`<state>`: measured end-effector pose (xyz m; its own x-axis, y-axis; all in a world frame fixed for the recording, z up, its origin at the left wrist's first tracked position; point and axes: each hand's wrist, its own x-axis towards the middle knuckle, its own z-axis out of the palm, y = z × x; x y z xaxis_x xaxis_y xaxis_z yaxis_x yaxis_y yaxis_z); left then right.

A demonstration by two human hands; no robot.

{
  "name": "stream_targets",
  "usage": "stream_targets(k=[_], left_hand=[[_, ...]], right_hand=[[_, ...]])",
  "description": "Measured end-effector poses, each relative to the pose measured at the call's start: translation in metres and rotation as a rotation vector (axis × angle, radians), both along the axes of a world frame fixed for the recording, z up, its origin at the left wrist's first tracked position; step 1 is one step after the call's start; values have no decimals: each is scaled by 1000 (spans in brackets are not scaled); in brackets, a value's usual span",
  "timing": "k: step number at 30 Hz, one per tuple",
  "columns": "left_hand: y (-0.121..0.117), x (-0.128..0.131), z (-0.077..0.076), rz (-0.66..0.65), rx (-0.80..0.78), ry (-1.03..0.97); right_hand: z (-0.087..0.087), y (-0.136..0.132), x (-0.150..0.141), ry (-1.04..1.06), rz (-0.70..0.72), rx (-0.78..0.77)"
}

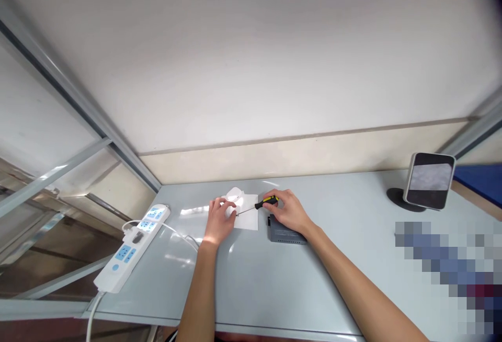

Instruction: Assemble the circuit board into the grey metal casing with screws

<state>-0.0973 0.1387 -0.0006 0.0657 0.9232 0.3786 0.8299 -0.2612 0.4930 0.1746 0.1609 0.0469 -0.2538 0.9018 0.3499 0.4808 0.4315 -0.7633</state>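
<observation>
My right hand (289,210) grips a small screwdriver (262,204) with a yellow and black handle; its thin shaft points left toward my left hand. My left hand (219,218) rests on the table with fingers pinched at the screwdriver's tip, over a white sheet of paper (248,218); what it pinches is too small to make out. A small white object (234,194) lies at the paper's far left corner. A dark grey flat box (285,234) sits under and just in front of my right hand.
A white power strip (132,244) with blue sockets lies at the left edge of the pale table (274,284), its cable running toward my left arm. A small screen on a round stand (427,181) stands at the far right. A wall runs behind.
</observation>
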Motion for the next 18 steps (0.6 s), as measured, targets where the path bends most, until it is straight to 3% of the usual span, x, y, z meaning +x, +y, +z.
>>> stream_targets(k=[10, 18], left_hand=[[-1, 0, 2, 7, 2, -10], [-3, 4, 3, -94, -33, -4]], right_hand=[[3, -2, 2, 24, -26, -4], [8, -3, 3, 118, -49, -14]])
